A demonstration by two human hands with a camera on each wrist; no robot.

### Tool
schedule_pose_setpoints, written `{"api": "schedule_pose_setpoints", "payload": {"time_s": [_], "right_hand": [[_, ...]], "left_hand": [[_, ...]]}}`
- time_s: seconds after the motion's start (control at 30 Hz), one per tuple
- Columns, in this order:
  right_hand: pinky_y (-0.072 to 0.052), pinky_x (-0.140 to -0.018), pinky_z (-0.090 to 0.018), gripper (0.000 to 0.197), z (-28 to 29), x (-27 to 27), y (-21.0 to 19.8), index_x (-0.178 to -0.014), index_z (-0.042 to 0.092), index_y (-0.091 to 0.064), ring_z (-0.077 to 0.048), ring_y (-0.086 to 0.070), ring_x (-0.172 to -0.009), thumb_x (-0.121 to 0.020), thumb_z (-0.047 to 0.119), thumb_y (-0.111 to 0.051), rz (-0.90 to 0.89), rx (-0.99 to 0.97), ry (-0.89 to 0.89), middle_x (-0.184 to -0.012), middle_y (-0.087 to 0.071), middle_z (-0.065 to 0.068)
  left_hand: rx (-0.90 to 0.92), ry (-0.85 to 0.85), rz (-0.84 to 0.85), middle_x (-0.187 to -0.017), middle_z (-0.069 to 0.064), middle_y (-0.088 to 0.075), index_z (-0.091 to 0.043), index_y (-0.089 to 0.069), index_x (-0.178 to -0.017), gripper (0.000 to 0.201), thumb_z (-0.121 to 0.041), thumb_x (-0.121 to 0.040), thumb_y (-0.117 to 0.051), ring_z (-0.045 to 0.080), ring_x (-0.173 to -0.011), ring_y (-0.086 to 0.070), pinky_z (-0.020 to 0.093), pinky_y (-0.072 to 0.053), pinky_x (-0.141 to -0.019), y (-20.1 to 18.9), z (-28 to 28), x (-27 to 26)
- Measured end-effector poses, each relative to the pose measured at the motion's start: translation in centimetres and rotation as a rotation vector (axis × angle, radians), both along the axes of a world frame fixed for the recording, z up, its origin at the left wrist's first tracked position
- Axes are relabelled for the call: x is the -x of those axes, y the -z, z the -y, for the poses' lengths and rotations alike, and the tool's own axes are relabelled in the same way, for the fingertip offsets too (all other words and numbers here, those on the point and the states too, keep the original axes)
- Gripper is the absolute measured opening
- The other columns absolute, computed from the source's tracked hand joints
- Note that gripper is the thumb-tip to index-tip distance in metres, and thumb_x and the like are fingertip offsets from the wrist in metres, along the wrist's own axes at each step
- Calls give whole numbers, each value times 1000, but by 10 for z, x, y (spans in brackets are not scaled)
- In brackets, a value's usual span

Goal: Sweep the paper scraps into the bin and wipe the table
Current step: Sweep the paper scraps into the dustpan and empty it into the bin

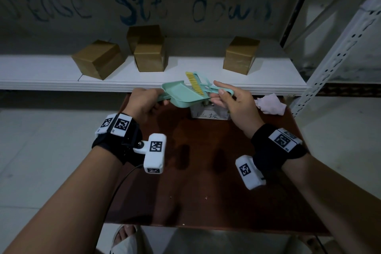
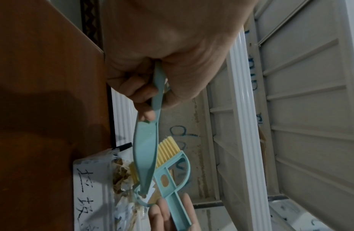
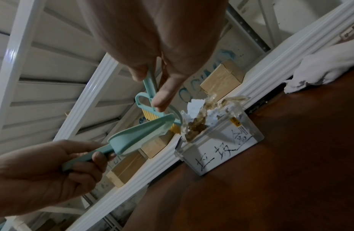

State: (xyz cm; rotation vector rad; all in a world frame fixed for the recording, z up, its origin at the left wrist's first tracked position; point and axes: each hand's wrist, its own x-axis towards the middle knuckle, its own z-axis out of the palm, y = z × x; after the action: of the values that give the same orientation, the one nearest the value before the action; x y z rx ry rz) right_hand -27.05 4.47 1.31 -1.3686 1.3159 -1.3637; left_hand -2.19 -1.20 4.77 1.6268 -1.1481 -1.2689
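My left hand point(image 1: 158, 103) grips the handle of a teal dustpan point(image 1: 181, 94), tilted with its mouth over a clear labelled bin point(image 1: 208, 114) at the table's far edge. My right hand point(image 1: 219, 94) pinches the handle of a teal brush point(image 1: 195, 83) with yellow bristles, held at the pan's mouth. In the right wrist view the dustpan point(image 3: 138, 137) and brush point(image 3: 152, 100) hang just left of the bin point(image 3: 221, 140), which holds white and brown paper scraps point(image 3: 197, 118). The left wrist view shows the dustpan point(image 2: 145, 150) edge-on above the bin point(image 2: 93, 179).
A crumpled white cloth point(image 1: 270, 106) lies on the brown table point(image 1: 206, 171) right of the bin. Two tiny specks point(image 1: 205, 198) lie near the table's middle. Behind runs a white shelf point(image 1: 82, 84) with several cardboard boxes point(image 1: 99, 59) and a perforated metal upright point(image 1: 329, 64).
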Motion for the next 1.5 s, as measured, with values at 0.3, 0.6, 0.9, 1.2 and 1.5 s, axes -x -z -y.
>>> {"api": "schedule_pose_setpoints", "payload": {"time_s": [0.3,0.6,0.9,1.2,1.5], "right_hand": [[-60,-97,-33,36,-2,7,-20,-143,3,-58,-25,-75,-108,-110,16,-49,270,24,59,-113,-75,-20],[-61,-97,-40,32,0,35,-34,-136,6,-65,-22,-75,-104,-110,18,-49,29,185,242,-110,-75,-11],[-51,-91,-32,34,-1,38,-19,-137,11,-67,-18,-64,-100,-105,19,-56,-771,315,171,-116,-72,-8],[-52,-93,-42,28,0,21,14,-127,4,-71,-37,-66,-108,-102,14,-62,-1046,276,-17,-118,-70,-18],[-51,-99,-44,30,4,16,12,-129,12,-72,-34,-65,-113,-105,22,-57,-980,150,-9,-123,-71,-14]], "left_hand": [[0,-66,-93,-58,7,-65,-1,-70,-85,19,-14,-94,-61,14,-44,-37,19,-27,-41,-1,4,-5],[13,-134,-182,-63,8,-61,-3,-67,-89,17,-16,-94,-56,12,-42,-33,17,-24,-38,4,13,-9],[36,-197,-243,-66,10,-63,-3,-66,-89,16,-15,-93,-58,13,-43,-37,19,-27,-39,6,17,-9],[48,-196,-223,-66,9,-65,-2,-68,-92,17,-15,-94,-58,11,-41,-37,17,-27,-37,4,16,-8],[53,-210,-231,-62,8,-65,-3,-67,-89,15,-14,-94,-59,10,-37,-39,16,-28,-38,1,12,-9]]}}
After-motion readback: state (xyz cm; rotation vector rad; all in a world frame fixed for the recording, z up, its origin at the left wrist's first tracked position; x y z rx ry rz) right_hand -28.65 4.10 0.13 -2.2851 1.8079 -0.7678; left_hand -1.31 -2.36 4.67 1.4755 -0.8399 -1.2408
